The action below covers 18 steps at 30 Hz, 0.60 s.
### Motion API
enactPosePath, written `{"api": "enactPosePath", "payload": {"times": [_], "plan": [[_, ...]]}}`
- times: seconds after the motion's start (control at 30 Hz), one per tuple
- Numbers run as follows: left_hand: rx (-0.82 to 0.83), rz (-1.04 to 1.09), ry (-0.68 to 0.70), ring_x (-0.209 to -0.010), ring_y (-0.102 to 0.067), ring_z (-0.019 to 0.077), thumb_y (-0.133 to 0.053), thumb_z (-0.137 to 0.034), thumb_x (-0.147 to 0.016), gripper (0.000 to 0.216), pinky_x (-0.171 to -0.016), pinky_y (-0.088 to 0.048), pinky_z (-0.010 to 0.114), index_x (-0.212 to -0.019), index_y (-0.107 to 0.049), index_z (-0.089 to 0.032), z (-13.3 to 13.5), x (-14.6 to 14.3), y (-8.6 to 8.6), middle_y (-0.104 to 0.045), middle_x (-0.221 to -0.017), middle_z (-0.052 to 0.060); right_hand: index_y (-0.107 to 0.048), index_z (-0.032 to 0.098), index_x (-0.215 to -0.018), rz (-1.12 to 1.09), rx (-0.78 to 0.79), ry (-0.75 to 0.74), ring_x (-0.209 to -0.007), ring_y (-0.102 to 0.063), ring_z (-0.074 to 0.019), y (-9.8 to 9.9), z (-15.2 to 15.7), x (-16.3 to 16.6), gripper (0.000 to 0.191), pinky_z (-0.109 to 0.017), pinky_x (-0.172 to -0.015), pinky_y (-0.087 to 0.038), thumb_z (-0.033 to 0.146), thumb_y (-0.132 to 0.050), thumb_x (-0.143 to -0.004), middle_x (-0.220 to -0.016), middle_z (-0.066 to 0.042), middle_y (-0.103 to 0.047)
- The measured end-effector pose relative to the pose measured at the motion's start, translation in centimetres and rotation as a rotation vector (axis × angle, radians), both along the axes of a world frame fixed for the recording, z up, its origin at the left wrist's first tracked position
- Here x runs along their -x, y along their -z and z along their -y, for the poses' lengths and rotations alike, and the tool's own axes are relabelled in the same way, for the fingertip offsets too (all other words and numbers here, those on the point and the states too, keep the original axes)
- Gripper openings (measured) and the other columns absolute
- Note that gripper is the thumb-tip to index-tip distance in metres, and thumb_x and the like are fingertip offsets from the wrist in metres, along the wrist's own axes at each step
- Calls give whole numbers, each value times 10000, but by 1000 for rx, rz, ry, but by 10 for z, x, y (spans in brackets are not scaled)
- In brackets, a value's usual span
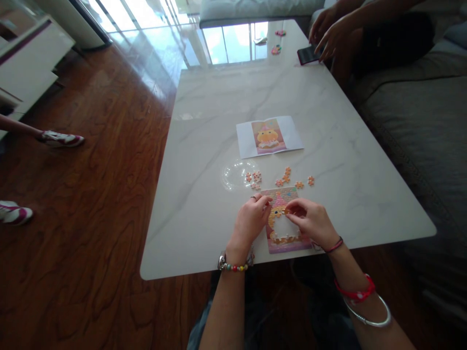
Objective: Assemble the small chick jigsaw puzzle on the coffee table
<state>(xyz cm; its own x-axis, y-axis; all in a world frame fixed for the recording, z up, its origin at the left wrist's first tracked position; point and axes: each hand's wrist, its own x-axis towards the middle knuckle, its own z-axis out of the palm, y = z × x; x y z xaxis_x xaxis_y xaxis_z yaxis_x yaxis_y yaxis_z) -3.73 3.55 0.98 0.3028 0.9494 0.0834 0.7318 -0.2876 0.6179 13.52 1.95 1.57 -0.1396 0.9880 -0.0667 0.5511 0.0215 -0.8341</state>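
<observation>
A small pink and orange jigsaw puzzle lies near the front edge of the white marble table, with a white gap in its middle. My left hand rests on the puzzle's left edge, fingers curled. My right hand pinches a small orange puzzle piece over the picture's upper middle. Several loose pieces lie scattered just beyond the puzzle. A printed reference picture of the same image lies farther back.
Another person's hands rest by a dark phone at the table's far right. A grey sofa runs along the right. A clear plastic bag lies by the pieces. Someone's shoes stand on the wooden floor at left.
</observation>
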Motion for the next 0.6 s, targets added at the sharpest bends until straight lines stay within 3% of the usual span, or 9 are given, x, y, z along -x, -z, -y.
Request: {"api": "enactPosePath", "payload": {"times": [0.13, 0.27, 0.4, 0.6], "plan": [[-25, 48, 21, -666, -555, 102, -464, -182, -806, 132, -637, -466, 239, -892, -565, -183, -3, -4, -1, -593, -841, 33, -621, 202, -958, -144, 108, 30, -737, -611, -137, -3, -1, -1, 264, -281, -691, -501, 215, -556, -703, -850, -30, -659], [-40, 54, 24, -663, -557, 100, -463, -181, -806, 130, -632, -464, 238, -883, -567, -184, -6, -7, 0, -595, -840, 33, -639, 170, -769, -162, 165, 130, -681, -617, -152, -2, -2, -2, 151, -280, -635, -503, 281, -581, -685, -758, -40, -668], [-26, 59, 23, -678, -561, 103, -461, -190, -811, 130, -639, -464, 239, -889, -566, -188, -7, -7, 1, -595, -863, 35, -612, 158, -712, -240, 198, 190, -665, -619, -151, -1, -5, -4, 157, -274, -625, -509, 305, -621, -655, -711, -31, -651], [42, 151, 64, -741, -577, 115, -487, -235, -806, 136, -682, -472, 256, -923, -543, -196, -4, -8, -2, -604, -877, 31, -638, 141, -852, -508, 308, 323, -667, -635, -163, -2, -5, 4, 344, -313, -631, -551, 357, -683, -589, -776, -39, -650]]}}
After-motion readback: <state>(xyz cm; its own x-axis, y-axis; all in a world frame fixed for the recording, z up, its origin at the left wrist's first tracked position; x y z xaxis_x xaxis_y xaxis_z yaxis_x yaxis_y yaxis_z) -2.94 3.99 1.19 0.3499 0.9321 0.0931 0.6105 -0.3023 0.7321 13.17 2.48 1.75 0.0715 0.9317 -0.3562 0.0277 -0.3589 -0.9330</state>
